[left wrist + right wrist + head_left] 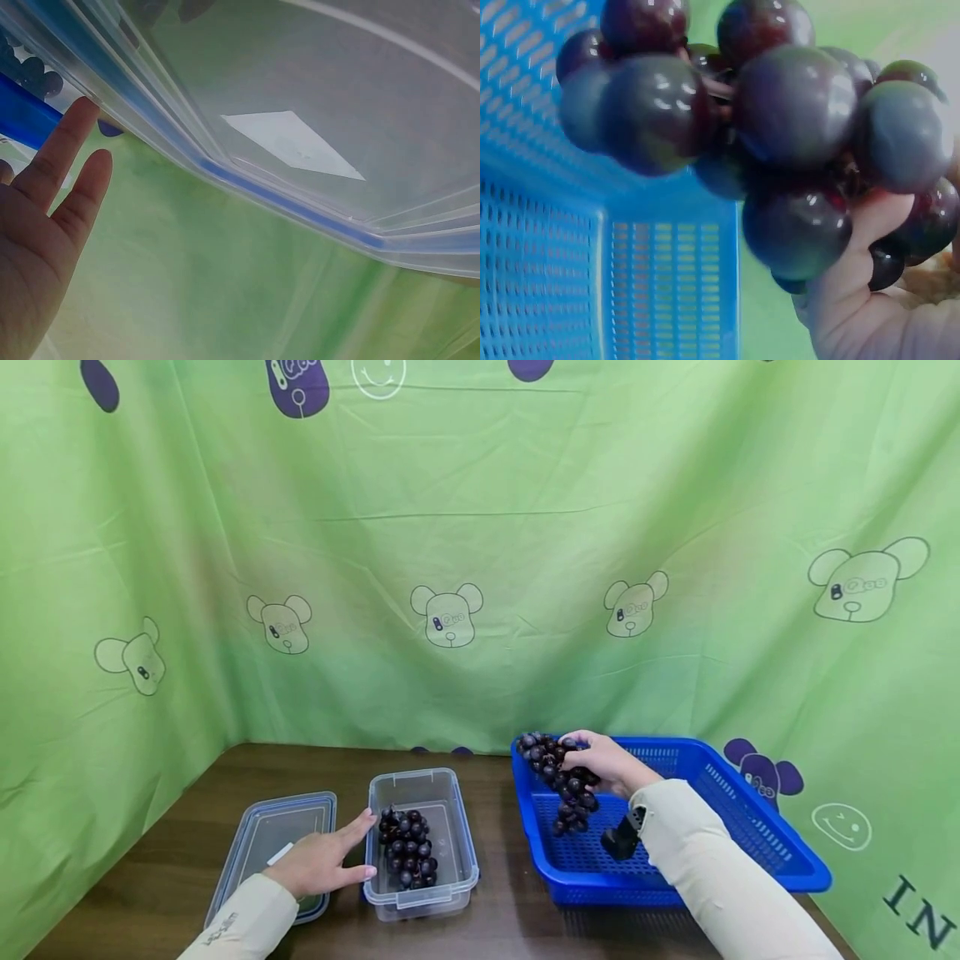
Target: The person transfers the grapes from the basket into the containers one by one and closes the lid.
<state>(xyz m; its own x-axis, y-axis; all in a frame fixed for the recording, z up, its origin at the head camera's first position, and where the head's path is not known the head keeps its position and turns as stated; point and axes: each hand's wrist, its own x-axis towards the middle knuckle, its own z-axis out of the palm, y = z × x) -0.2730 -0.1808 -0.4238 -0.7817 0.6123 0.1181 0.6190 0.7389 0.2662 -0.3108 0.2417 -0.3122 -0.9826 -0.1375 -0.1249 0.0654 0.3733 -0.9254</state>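
In the head view my right hand (pixel 611 766) grips a bunch of dark grapes (pixel 551 764) over the left side of a blue basket (pixel 675 893). The right wrist view shows the grapes (pixel 795 112) close up, with a thumb (pixel 847 262) pressed against them. My left hand (pixel 318 860) has its fingers spread, fingertips at the left rim of a clear plastic container (pixel 450 852). Inside that container lies another bunch of dark grapes (pixel 408 852). In the left wrist view the fingers (pixel 49 161) are extended.
A clear lid (pixel 262 835) with a blue seal lies on the brown table (pixel 168 860) left of the container, partly under my left forearm. A green printed cloth (pixel 525 527) hangs behind and along the sides. The basket has slotted walls.
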